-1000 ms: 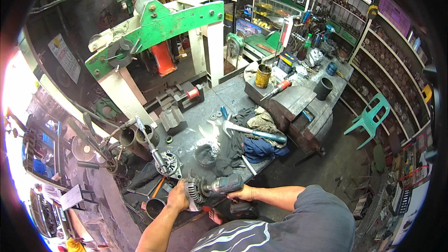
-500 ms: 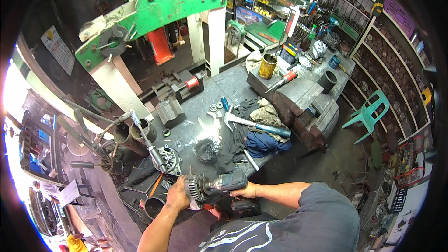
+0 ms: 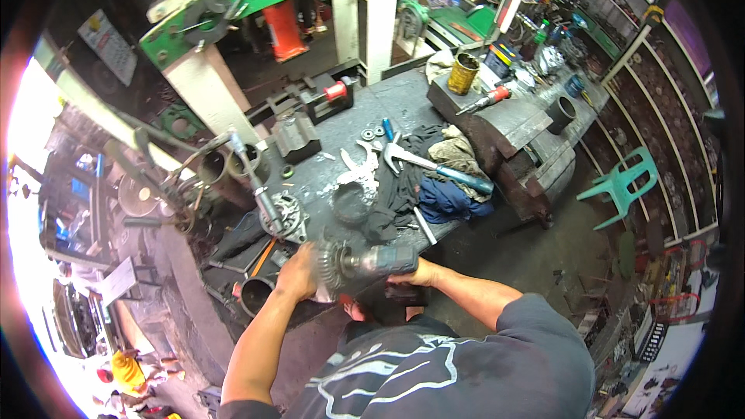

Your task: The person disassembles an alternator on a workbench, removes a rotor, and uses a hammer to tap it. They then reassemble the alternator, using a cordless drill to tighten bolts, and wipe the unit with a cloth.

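Observation:
My right hand (image 3: 423, 271) is closed round the handle of a cordless impact wrench (image 3: 390, 259), whose battery hangs below the fist. The wrench lies level, its nose pointing left against the centre of a round, finned alternator part (image 3: 334, 265). That part is blurred. My left hand (image 3: 295, 273) grips its left side, with some fingers hidden behind it. Just beyond on the bench lie a grey metal end housing (image 3: 287, 219) and a dark round cup-like part (image 3: 351, 203). A long-handled ratchet (image 3: 266, 200) slants beside the housing.
A hammer (image 3: 438, 168) lies across dark rags (image 3: 450, 200) on the metal bench (image 3: 365, 109). A heavy vise (image 3: 508, 140) stands right of them. A green and white press frame (image 3: 209, 93) rises at the back left. A green plastic chair (image 3: 623, 188) stands on the right.
The view has shifted, so the bench things sit higher and more to the right at the left side. The alternator part has become blurred. Both hands keep their hold.

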### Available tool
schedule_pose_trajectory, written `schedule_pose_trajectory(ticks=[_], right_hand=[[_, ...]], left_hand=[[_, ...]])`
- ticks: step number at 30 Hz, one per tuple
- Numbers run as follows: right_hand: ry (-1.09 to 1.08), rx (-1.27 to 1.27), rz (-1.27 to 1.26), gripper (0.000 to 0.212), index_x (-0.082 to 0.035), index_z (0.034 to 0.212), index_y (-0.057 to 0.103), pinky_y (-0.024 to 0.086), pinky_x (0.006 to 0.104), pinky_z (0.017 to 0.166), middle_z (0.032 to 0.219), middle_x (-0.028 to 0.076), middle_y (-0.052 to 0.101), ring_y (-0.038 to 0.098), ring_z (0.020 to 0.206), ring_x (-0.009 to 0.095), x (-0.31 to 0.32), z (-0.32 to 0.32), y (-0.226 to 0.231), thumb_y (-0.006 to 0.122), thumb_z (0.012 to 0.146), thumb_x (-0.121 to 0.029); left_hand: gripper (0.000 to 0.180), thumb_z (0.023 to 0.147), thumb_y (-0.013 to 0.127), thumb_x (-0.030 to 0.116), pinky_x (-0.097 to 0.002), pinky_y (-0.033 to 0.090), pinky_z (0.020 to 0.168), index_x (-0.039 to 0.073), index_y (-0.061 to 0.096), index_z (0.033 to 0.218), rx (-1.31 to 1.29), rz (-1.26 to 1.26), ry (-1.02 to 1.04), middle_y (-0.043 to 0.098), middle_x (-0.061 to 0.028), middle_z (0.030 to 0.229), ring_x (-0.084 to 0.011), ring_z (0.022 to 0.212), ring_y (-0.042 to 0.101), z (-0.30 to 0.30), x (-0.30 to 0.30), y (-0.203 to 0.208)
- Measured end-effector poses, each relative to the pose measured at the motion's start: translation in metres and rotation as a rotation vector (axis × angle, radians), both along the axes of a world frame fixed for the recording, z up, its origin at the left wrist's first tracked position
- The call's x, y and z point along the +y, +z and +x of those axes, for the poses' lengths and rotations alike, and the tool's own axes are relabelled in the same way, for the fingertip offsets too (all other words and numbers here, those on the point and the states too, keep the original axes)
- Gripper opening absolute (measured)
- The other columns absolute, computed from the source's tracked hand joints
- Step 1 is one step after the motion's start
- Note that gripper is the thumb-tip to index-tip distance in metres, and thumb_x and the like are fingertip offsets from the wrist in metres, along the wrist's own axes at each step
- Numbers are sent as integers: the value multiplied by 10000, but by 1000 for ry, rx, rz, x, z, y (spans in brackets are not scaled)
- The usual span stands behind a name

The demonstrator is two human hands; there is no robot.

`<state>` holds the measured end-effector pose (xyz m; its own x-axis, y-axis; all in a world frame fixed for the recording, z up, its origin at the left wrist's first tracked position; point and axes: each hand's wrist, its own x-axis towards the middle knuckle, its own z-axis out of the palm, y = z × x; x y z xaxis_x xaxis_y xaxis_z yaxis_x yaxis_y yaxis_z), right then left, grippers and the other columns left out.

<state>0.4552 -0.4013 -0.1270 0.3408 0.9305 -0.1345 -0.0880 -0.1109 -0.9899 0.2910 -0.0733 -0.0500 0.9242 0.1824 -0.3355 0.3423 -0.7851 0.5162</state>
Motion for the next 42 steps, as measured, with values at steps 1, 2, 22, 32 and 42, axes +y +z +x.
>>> schedule_pose_trajectory(ticks=[1,2,22,32,42], right_hand=[[-3,9,23,604,-68,1476,688,480,385,1180,1440,69,728,639,1322,196,-2,1,-2,840,896,1],[-8,20,46,621,-71,1485,686,472,387,1190,1457,62,721,634,1339,198,-4,1,-4,833,889,22],[-452,8,27,563,-79,1494,669,576,345,830,1187,40,777,754,1030,193,-79,2,146,817,953,-113],[-278,-15,111,446,-64,1372,739,613,361,888,1177,37,778,739,970,168,-81,43,147,830,943,13],[-70,-251,110,556,-82,1403,712,550,379,1068,1312,108,766,700,1180,231,-65,91,122,889,876,-48]], left_hand=[[759,879,685,47,-478,513,1182,15,472,1606,-11,32,-8,530,-240,1625,-434,1429,594,-2,0,-3],[759,879,677,39,-479,505,1191,-1,465,1607,-10,58,-10,529,-261,1625,-444,1435,589,-4,0,-7],[643,796,756,111,-503,567,1074,-43,608,1403,-272,239,-102,670,-275,1383,-443,1282,669,-18,-1,42],[287,1013,611,214,-758,278,1267,182,811,1216,-69,495,-599,832,-65,1118,-295,1165,755,58,-77,22],[411,968,655,185,-665,348,1284,158,770,1362,-7,449,-726,789,-57,1339,-235,1311,711,67,-72,20]])
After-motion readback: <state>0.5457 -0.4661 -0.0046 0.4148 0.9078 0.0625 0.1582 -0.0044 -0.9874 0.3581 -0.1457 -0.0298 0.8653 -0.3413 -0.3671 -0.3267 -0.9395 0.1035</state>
